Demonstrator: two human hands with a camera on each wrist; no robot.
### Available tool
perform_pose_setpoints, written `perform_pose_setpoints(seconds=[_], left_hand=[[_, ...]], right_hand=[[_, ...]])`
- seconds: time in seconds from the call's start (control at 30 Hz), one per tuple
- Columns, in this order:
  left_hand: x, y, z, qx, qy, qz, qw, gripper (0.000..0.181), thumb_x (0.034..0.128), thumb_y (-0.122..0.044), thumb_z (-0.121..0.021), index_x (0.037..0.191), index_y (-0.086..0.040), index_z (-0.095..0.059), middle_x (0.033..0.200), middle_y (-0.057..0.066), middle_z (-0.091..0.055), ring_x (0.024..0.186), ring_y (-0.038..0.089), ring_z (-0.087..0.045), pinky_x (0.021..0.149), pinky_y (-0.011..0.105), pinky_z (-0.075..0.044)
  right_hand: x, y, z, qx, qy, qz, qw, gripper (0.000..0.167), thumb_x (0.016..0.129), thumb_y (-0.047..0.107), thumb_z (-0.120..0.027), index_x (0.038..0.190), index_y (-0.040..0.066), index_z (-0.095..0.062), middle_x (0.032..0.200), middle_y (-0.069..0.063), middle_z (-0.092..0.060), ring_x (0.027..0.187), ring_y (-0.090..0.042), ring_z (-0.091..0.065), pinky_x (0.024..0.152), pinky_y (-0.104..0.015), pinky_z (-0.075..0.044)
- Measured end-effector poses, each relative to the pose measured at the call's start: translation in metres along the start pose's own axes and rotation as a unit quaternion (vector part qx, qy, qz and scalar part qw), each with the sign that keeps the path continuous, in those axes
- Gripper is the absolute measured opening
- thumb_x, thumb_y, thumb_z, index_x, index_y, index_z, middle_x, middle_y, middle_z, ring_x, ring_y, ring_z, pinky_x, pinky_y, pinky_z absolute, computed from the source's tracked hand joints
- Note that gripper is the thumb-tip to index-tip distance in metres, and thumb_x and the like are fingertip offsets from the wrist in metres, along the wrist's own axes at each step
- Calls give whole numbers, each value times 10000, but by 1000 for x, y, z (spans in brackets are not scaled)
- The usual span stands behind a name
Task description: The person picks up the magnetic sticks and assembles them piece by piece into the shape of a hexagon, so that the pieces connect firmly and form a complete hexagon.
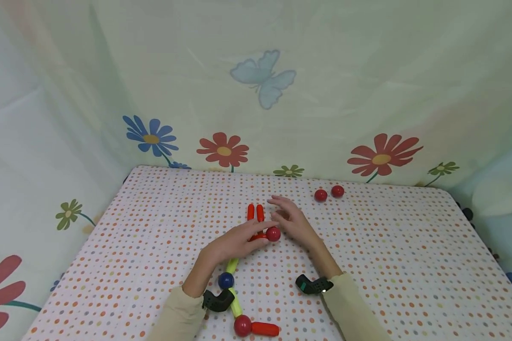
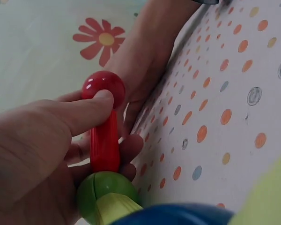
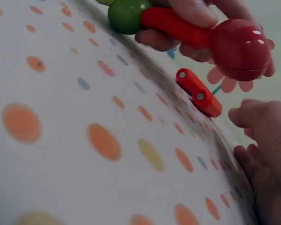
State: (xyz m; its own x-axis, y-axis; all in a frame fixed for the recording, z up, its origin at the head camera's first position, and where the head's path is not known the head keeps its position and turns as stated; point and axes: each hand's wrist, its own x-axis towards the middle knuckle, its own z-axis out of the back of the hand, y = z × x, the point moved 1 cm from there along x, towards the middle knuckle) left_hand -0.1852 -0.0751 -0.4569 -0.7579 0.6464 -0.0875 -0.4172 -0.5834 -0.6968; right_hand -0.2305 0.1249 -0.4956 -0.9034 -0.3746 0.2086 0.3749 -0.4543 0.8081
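Observation:
My left hand (image 1: 234, 240) pinches a red magnetic rod (image 2: 104, 150) between thumb and fingers. A red ball (image 1: 273, 234) sits on the rod's far end, with the left thumb touching it. A green ball (image 3: 128, 16) joins the rod's other end; in the head view the left hand hides it. From there a yellow-green rod (image 1: 232, 266) leads to a blue ball (image 1: 226, 281). My right hand (image 1: 296, 227), fingers loosely bent, holds nothing and is just right of the red ball. Two loose red rods (image 3: 207, 104) with metal-dotted ends lie side by side beyond the left hand.
The chain continues toward me through another yellow-green rod (image 1: 236, 303), a red ball (image 1: 242, 326) and a red rod (image 1: 265, 329). Two loose red balls (image 1: 321, 195) are near the back edge of the dotted tabletop (image 1: 392, 255). A flowered cloth (image 1: 315, 118) hangs behind.

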Motion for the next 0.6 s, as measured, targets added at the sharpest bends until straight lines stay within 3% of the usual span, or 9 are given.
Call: perform_pose_setpoints(seconds=[0.2, 0.3, 0.4, 0.53, 0.6], left_hand=[[0, 5, 2, -550, -104, -132, 9983, 501, 982, -319, -564, 1458, -217, -442, 1448, 49, -480, 1263, 186, -499, 1031, 393, -441], [-1, 8, 2, -681, -212, -75, 9974, 503, 967, -350, -585, 1437, -218, -464, 1405, 24, -512, 1235, 157, -518, 1011, 356, -452], [-2, 9, 2, -795, -263, -38, 9965, 477, 953, -359, -606, 1402, -251, -489, 1244, -5, -591, 1091, 130, -562, 907, 300, -483], [-2, 10, 1, -1013, -362, 79, 9942, 441, 936, -370, -629, 1351, -271, -515, 1040, -23, -607, 892, 127, -562, 757, 252, -488], [-3, 11, 1, -1061, -451, 179, 9932, 443, 928, -388, -635, 1339, -275, -514, 1018, -27, -607, 867, 119, -564, 740, 246, -488]], right_hand=[[0, 4, -10, -1362, 560, 633, 9871, 473, 895, 110, -652, 1357, 163, -568, 1501, -151, -420, 1398, -391, -344, 1086, -638, -303], [-1, 6, -13, -1393, 512, 507, 9876, 457, 858, 86, -689, 1301, 159, -603, 1472, -144, -458, 1378, -379, -382, 1078, -620, -332], [0, 5, -14, -1197, 245, 349, 9919, 348, 847, 45, -679, 1182, 122, -628, 1374, -136, -549, 1313, -355, -463, 1070, -575, -366], [0, 3, -15, -978, -135, 103, 9951, 204, 880, 48, -664, 1075, 89, -617, 1222, -121, -636, 1181, -302, -557, 1018, -488, -437], [-1, 3, -14, -893, -305, -40, 9955, 180, 902, 76, -659, 1075, 82, -614, 1168, -121, -652, 1112, -283, -585, 967, -461, -468]])
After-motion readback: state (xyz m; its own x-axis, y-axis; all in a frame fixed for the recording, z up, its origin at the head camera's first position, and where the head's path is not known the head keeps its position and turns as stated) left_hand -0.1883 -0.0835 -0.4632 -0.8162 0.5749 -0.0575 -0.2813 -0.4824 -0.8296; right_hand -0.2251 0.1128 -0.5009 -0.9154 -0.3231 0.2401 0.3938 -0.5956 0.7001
